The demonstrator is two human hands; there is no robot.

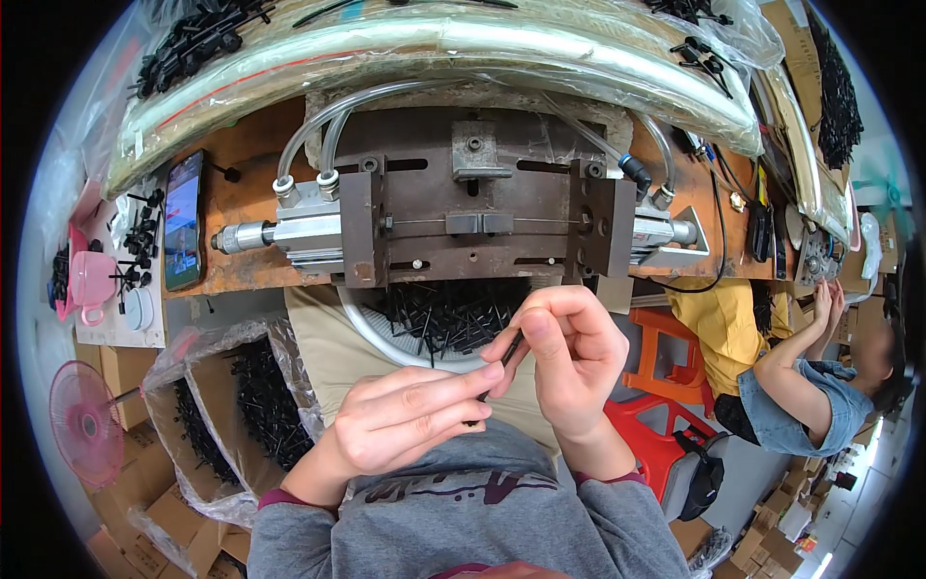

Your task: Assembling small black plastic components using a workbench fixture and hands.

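The right hand (571, 357) pinches one end of a thin, black, stick-shaped part (512, 347), maybe plastic, with the thumb and a finger. The left hand (405, 420) holds the other end, its fingers nearly straight and close together, and a bit of black peeks out below them. How hard each hand squeezes, I cannot tell. The black part is up in the air in front of the grey shirt (453, 511), between the two hands.

Just past the hands, in the lap, sits a round white tub (386, 349) with a heap of small black parts (449, 314) in it. Beyond that, on the brown wooden table (236, 236), stands a big dark brown metal machine (420, 261). It has a shiny silver tube-shaped piston (313, 232) on its left side, and two small dark blocks (479, 224) meet in its middle.

The step in hand looks like working on this one part with both hands, away from the machine. The next move seems to call for a light, steady pinch, with one hand keeping its hold while the other lets go or turns the part.
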